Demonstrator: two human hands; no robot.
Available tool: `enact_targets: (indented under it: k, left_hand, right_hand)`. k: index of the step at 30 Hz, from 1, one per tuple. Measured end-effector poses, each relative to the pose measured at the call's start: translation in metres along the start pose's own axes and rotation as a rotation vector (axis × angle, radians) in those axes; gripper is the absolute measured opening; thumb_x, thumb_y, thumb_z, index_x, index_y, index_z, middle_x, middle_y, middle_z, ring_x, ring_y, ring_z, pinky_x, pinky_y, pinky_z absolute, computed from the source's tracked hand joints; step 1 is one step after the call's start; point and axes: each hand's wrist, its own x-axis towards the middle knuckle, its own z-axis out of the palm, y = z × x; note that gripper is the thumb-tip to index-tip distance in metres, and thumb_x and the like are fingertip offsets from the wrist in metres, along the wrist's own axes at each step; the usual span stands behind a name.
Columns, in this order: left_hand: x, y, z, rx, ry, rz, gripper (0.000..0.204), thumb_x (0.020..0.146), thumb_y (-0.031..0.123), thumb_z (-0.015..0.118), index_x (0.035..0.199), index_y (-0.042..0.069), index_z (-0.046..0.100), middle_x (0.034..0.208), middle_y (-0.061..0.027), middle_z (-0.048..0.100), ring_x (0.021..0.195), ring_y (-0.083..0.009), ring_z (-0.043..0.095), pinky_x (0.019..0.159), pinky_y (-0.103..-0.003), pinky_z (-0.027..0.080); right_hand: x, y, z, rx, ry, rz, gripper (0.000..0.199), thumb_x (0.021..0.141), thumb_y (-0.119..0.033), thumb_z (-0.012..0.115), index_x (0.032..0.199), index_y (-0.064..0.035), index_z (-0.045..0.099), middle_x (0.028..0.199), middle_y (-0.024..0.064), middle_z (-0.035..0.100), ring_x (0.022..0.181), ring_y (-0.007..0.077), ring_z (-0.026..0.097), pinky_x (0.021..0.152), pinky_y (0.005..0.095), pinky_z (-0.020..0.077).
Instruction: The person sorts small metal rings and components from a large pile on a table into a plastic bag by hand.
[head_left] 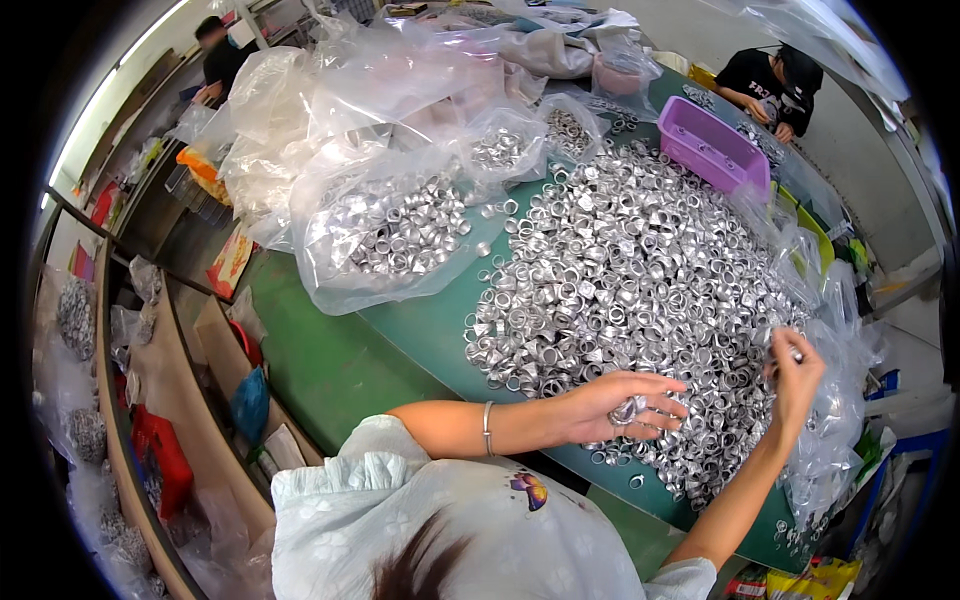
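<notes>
A large heap of silver-coloured metal rings [620,270] spreads over the green table [415,350]. Over the near edge of the heap, my left hand [640,400] is turned palm up with its fingers curled around a few shiny rings [628,410]. My right hand [797,375] is raised at the heap's right side, fingers pinched together on a small silver ring [796,353]. Part of what it grips is hidden by the fingers.
An open clear plastic bag [340,235] of rings lies left of the heap. Behind the heap stands a purple plastic basket [712,150]. Crumpled plastic bags [835,390] line the right edge. One person [775,85] works at the far right, another [222,60] stands far left.
</notes>
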Motion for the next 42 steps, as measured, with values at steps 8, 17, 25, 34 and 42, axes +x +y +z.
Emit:
enact_targets:
  k: [8,17,25,34,42]
  left_hand:
    - [-0.016,0.010,-0.015,-0.345,-0.131,0.016,0.043,0.092,0.042,0.044,0.116,0.007,0.052,0.108,-0.0124,0.058,0.103,-0.0270,0.056,0.090,-0.055,0.043]
    - [-0.036,0.024,-0.031,-0.479,0.008,0.168,0.025,0.091,0.021,0.053,0.112,0.008,0.053,0.110,-0.0090,0.056,0.101,-0.0207,0.056,0.078,-0.037,0.052]
    - [-0.056,0.083,-0.050,-0.489,0.081,0.461,0.024,0.082,0.003,0.057,0.104,0.006,0.051,0.109,-0.0149,0.048,0.097,-0.0259,0.052,0.069,-0.030,0.057]
    - [-0.040,0.123,-0.106,-0.427,0.029,0.570,0.029,0.080,0.006,0.061,0.106,0.001,0.050,0.104,-0.0164,0.055,0.084,-0.0220,0.057,0.057,-0.025,0.053]
    - [-0.132,0.214,-0.134,1.386,1.248,0.849,0.032,0.080,0.015,0.064,0.109,0.003,0.057,0.091,-0.0154,0.063,0.083,-0.0260,0.060,0.066,-0.036,0.052]
  right_hand:
    - [-0.098,-0.044,0.109,-0.258,-0.446,-0.521,0.012,0.073,-0.002,0.064,0.085,0.0017,0.063,0.075,0.0103,0.060,0.063,0.0213,0.057,0.060,0.0292,0.0453]
    - [-0.109,-0.062,0.127,-0.549,-0.334,-0.795,0.027,0.080,-0.013,0.055,0.103,0.0018,0.058,0.118,0.0152,0.047,0.110,0.0332,0.042,0.096,0.0421,0.0310]
    - [-0.093,-0.044,0.145,0.058,-0.528,-0.390,0.024,0.087,-0.008,0.050,0.106,0.0023,0.060,0.107,0.0133,0.057,0.098,0.0215,0.054,0.088,0.0295,0.0399]
    - [-0.090,-0.020,0.135,-0.008,-0.487,-0.283,0.019,0.085,-0.007,0.053,0.100,0.0026,0.061,0.098,0.0109,0.060,0.088,0.0183,0.057,0.079,0.0276,0.0436]
    - [-0.095,-0.007,0.093,-0.203,-0.271,-0.272,0.015,0.082,-0.003,0.057,0.095,0.0029,0.063,0.091,0.0105,0.062,0.081,0.0181,0.057,0.072,0.0273,0.0439]
